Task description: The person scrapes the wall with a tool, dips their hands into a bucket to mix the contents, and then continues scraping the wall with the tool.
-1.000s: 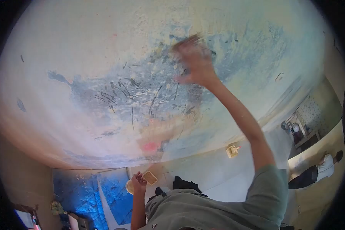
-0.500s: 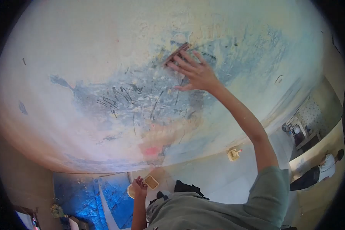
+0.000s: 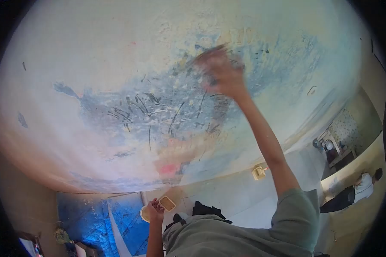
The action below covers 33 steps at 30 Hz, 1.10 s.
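A wall (image 3: 116, 55) with blue-grey patches and dark scratches fills most of the view. Against its upper middle part, my right hand (image 3: 222, 73) presses a flat, dark brown tool (image 3: 212, 52); hand and tool are smeared by motion. Low in the view, my left hand (image 3: 155, 209) is raised with its fingers partly curled, beside a tan rectangular container (image 3: 167, 203) and a round pale container (image 3: 145, 213). Whether its fingers touch either container is unclear.
A blue sheet (image 3: 85, 218) covers floor at the lower left. A cream container (image 3: 258, 172) stands near the wall's base. Another person (image 3: 363, 188) in a white top is at the far right, near a counter with items (image 3: 334, 147).
My right hand has shifted slightly right and up along the wall with the tool, now blurred. My left hand stays at about the same place.
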Each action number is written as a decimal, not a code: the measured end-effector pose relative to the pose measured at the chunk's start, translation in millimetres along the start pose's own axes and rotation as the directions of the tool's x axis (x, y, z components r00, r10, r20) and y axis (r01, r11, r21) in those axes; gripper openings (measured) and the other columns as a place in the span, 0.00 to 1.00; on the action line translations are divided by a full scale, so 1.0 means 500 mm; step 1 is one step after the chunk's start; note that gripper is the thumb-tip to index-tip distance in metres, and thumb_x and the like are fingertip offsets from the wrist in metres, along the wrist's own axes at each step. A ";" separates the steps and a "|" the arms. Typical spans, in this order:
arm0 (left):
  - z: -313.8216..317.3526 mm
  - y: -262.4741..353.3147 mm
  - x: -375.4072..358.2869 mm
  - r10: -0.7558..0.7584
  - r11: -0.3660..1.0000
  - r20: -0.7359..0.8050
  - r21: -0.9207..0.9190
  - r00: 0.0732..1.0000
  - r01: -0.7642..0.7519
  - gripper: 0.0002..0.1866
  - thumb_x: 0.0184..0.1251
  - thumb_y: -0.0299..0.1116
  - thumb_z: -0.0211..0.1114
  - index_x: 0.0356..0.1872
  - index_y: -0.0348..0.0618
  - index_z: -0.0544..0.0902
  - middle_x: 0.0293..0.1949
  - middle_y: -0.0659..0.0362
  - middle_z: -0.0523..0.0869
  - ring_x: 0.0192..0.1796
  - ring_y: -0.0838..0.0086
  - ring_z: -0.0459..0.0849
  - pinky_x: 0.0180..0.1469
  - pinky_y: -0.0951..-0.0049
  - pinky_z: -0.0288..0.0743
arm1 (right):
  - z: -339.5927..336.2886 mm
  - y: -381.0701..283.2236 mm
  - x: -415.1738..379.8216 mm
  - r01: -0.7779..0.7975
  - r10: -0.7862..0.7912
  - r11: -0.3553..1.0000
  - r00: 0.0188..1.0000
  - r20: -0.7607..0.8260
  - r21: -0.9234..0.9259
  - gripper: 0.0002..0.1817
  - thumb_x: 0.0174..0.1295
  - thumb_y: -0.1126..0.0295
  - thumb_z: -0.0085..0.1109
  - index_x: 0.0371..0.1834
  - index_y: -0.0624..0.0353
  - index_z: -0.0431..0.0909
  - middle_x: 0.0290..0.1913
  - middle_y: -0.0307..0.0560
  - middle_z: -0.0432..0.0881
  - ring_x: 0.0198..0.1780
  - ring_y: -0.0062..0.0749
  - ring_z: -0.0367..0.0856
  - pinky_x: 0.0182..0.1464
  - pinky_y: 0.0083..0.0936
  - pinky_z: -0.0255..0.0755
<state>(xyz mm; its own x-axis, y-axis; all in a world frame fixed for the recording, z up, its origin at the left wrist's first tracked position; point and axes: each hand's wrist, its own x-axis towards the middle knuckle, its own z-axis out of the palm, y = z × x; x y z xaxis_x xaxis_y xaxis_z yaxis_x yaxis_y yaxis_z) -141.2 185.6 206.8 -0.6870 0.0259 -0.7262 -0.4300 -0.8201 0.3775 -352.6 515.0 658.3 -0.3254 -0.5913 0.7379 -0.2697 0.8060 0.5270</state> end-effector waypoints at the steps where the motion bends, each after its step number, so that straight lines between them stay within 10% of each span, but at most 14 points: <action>1: -0.014 0.002 0.000 0.001 1.000 -0.006 -0.006 1.000 -0.001 0.16 0.64 0.43 0.47 0.46 0.45 0.72 0.32 0.64 0.73 0.26 0.78 0.69 0.26 0.77 0.64 | 0.016 0.029 -0.001 0.004 -0.004 1.000 1.000 0.000 0.008 0.29 0.51 0.51 0.56 0.55 0.53 0.71 0.61 0.50 0.66 0.64 0.39 0.60 0.66 0.44 0.45; 3: -0.045 -0.011 0.034 0.043 0.997 -0.029 0.066 0.999 -0.041 0.16 0.62 0.45 0.49 0.42 0.47 0.75 0.28 0.62 0.75 0.23 0.74 0.71 0.22 0.78 0.66 | 0.025 0.064 0.009 -0.526 0.610 0.792 0.684 -0.400 0.309 0.36 0.46 0.40 0.57 0.57 0.49 0.70 0.63 0.44 0.65 0.68 0.36 0.55 0.67 0.47 0.38; 7: -0.172 -0.033 0.121 0.068 0.812 -0.066 0.583 0.996 -0.017 0.15 0.62 0.44 0.49 0.41 0.46 0.75 0.25 0.61 0.77 0.22 0.73 0.75 0.23 0.77 0.69 | -0.009 -0.004 -0.003 0.098 -0.097 0.994 0.995 -0.024 0.043 0.32 0.50 0.48 0.57 0.59 0.48 0.68 0.63 0.44 0.65 0.68 0.37 0.56 0.65 0.52 0.40; 8: -0.233 -0.043 0.135 0.057 0.690 -0.058 0.724 0.997 0.003 0.15 0.61 0.43 0.49 0.40 0.45 0.75 0.24 0.61 0.77 0.23 0.73 0.76 0.23 0.76 0.70 | -0.023 0.026 -0.002 -0.180 0.187 0.980 0.980 0.074 -0.090 0.33 0.49 0.47 0.58 0.59 0.45 0.68 0.63 0.42 0.65 0.67 0.35 0.56 0.66 0.51 0.39; 10: -0.405 -0.056 0.199 0.066 -0.143 0.235 0.964 0.970 -0.224 0.12 0.58 0.37 0.55 0.31 0.36 0.78 0.25 0.53 0.80 0.18 0.65 0.79 0.16 0.69 0.72 | 0.017 0.037 0.003 -0.342 0.337 0.940 0.919 -0.205 0.014 0.31 0.51 0.51 0.57 0.60 0.47 0.68 0.63 0.44 0.66 0.67 0.36 0.56 0.66 0.48 0.42; 12: -0.617 -0.075 0.190 -0.024 0.494 -0.098 0.864 0.995 0.097 0.11 0.52 0.42 0.54 0.28 0.46 0.75 0.19 0.59 0.72 0.18 0.69 0.69 0.21 0.72 0.62 | 0.014 0.023 -0.005 -0.473 0.486 0.868 0.742 -0.461 0.153 0.29 0.53 0.55 0.56 0.60 0.49 0.67 0.62 0.45 0.67 0.67 0.37 0.56 0.65 0.46 0.44; 15: -0.628 -0.038 0.173 -0.040 0.367 -0.265 0.893 0.963 0.261 0.11 0.53 0.42 0.53 0.26 0.44 0.74 0.16 0.60 0.69 0.15 0.69 0.68 0.18 0.71 0.63 | 0.026 0.023 -0.020 0.281 -0.286 0.950 0.958 0.019 0.135 0.28 0.55 0.65 0.51 0.61 0.61 0.63 0.60 0.52 0.67 0.68 0.43 0.54 0.64 0.43 0.47; 17: -0.636 -0.052 0.161 -0.360 0.777 -0.181 0.485 0.915 0.401 0.14 0.56 0.40 0.57 0.41 0.45 0.76 0.38 0.49 0.82 0.32 0.52 0.82 0.30 0.50 0.74 | 0.120 0.135 -0.063 -0.446 0.437 0.895 0.873 -0.216 0.008 0.27 0.59 0.52 0.50 0.62 0.47 0.65 0.61 0.48 0.66 0.69 0.31 0.53 0.68 0.36 0.41; 19: -0.613 -0.080 0.139 -0.296 0.768 -0.206 0.529 0.933 0.361 0.15 0.57 0.39 0.56 0.43 0.45 0.74 0.38 0.49 0.82 0.30 0.52 0.82 0.28 0.51 0.74 | 0.095 0.094 -0.051 -0.410 0.509 0.861 0.684 -0.523 0.301 0.34 0.52 0.46 0.55 0.64 0.43 0.63 0.62 0.45 0.66 0.68 0.37 0.54 0.67 0.40 0.43; 22: -0.546 -0.080 0.143 -0.192 0.615 -0.261 0.719 0.946 0.323 0.16 0.57 0.37 0.55 0.45 0.43 0.73 0.37 0.49 0.82 0.26 0.52 0.81 0.24 0.55 0.75 | -0.009 0.041 -0.010 0.132 -0.157 0.984 0.960 0.233 0.119 0.36 0.50 0.39 0.52 0.64 0.36 0.62 0.64 0.42 0.63 0.70 0.39 0.49 0.68 0.38 0.39; 24: -0.542 -0.088 0.121 -0.187 0.444 -0.314 0.819 0.931 0.365 0.15 0.57 0.36 0.54 0.44 0.42 0.73 0.36 0.49 0.82 0.24 0.53 0.81 0.23 0.56 0.75 | -0.003 0.051 -0.009 -0.062 0.069 0.986 0.997 0.038 -0.154 0.36 0.50 0.37 0.50 0.63 0.39 0.65 0.63 0.42 0.65 0.68 0.35 0.55 0.68 0.38 0.39; 29: -0.489 -0.084 0.162 -0.189 0.561 -0.265 0.761 0.946 0.325 0.15 0.57 0.34 0.53 0.43 0.37 0.73 0.31 0.46 0.82 0.22 0.56 0.81 0.20 0.61 0.76 | 0.001 0.009 0.005 0.298 -0.297 0.954 0.954 -0.037 0.031 0.28 0.57 0.44 0.47 0.54 0.50 0.71 0.55 0.45 0.71 0.59 0.42 0.63 0.62 0.45 0.49; 31: -0.457 -0.078 0.161 -0.107 0.556 -0.228 0.793 0.968 0.249 0.15 0.57 0.34 0.52 0.43 0.36 0.73 0.31 0.45 0.82 0.21 0.56 0.81 0.20 0.61 0.76 | -0.038 0.063 0.009 -0.464 0.440 0.815 0.885 0.150 0.347 0.29 0.55 0.43 0.49 0.54 0.49 0.71 0.55 0.44 0.71 0.58 0.40 0.65 0.62 0.45 0.52; 33: -0.434 -0.091 0.154 -0.029 0.529 -0.175 0.833 0.984 0.164 0.16 0.57 0.34 0.51 0.43 0.35 0.73 0.31 0.45 0.82 0.20 0.57 0.81 0.20 0.61 0.76 | -0.028 0.026 -0.005 -0.284 0.259 0.921 0.958 0.124 0.267 0.29 0.54 0.44 0.50 0.54 0.49 0.71 0.56 0.45 0.71 0.60 0.40 0.64 0.62 0.45 0.52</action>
<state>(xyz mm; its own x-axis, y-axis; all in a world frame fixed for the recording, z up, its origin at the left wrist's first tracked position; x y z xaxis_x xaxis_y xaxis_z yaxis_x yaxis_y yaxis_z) -47.5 100.7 9.1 -0.5609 -0.0510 -0.8263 -0.8278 0.0466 0.5590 -342.7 527.3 669.5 -0.4936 -0.3607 0.7914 -0.3981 0.9027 0.1631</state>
